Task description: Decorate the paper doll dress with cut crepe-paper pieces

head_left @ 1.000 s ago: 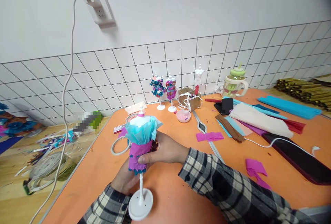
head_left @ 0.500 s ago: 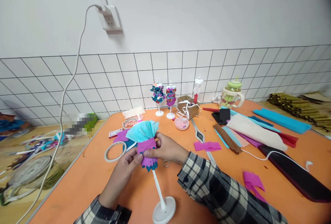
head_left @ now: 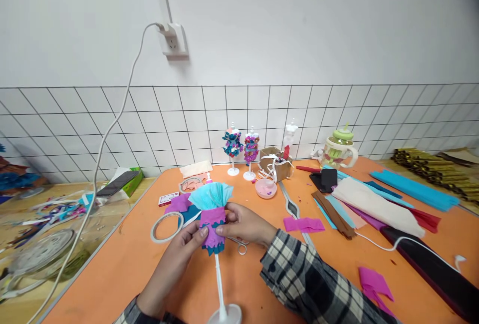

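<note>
Between my hands is a small dress form on a white stand [head_left: 220, 281], wrapped in a purple crepe paper dress [head_left: 211, 237] with dark teal ruffled edges. A pleated light-blue crepe paper fan [head_left: 211, 195] rises from its top. My left hand [head_left: 178, 246] is closed on the dress from the left, thumb pressed on its front. My right hand [head_left: 247, 224] grips the right side, its thumb on the front and fingers partly hidden behind. The form stands nearly upright. Partly covered by my right hand, scissors [head_left: 242, 248] lie just behind.
A tape roll [head_left: 154, 231] lies left of my hands. Farther back stand two decorated dress forms [head_left: 232, 145], a cardboard box [head_left: 284, 170] and a pink bowl [head_left: 266, 189]. Crepe paper strips [head_left: 377, 206], a black phone-like item [head_left: 329, 180] and a green-lidded jug [head_left: 339, 149] are at right.
The view has shifted, so the wall and table sit lower. The dress form has become more upright, and my right thumb has shifted slightly on the dress. Both hands keep hold.
</note>
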The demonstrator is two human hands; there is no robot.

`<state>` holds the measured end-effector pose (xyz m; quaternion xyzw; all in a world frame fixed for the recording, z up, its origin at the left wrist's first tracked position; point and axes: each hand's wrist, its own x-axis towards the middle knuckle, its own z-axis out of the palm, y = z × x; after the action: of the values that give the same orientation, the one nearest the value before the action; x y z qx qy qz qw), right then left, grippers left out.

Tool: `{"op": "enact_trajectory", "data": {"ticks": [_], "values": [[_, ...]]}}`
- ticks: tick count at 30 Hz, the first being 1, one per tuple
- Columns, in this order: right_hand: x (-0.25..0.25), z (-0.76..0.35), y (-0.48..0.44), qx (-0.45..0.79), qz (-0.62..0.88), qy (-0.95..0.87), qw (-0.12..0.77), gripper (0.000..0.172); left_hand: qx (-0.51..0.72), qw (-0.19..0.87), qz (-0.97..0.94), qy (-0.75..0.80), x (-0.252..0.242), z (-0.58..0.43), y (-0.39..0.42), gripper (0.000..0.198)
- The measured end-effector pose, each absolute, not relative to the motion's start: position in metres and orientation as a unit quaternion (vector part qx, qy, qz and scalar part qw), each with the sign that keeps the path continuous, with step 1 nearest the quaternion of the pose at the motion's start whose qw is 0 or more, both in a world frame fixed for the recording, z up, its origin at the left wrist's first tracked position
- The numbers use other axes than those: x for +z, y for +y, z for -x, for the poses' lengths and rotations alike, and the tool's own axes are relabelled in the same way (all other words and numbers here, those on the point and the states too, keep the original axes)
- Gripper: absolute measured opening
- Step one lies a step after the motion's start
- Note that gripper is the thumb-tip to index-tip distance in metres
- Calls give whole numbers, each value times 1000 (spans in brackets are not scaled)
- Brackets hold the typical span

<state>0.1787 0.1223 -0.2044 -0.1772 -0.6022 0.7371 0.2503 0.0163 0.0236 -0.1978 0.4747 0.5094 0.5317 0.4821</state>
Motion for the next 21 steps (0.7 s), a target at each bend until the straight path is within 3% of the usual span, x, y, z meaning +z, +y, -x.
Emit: {"op": "enact_trajectory", "data": {"ticks": [3,9,17,21], "values": [[-208,-178,125,734,192,-601,251,73,527,497,-474,500,-194,-16,22,34],[-204,-180,125,727,182,-618,235,58,504,507,-484,505,-191,-13,25,30],[-201,-181,123,716,173,-629,249,53,495,505,-495,505,-198,-12,26,36],[-205,-179,121,711,177,-632,253,58,493,497,-502,507,-200,-11,27,38]]}}
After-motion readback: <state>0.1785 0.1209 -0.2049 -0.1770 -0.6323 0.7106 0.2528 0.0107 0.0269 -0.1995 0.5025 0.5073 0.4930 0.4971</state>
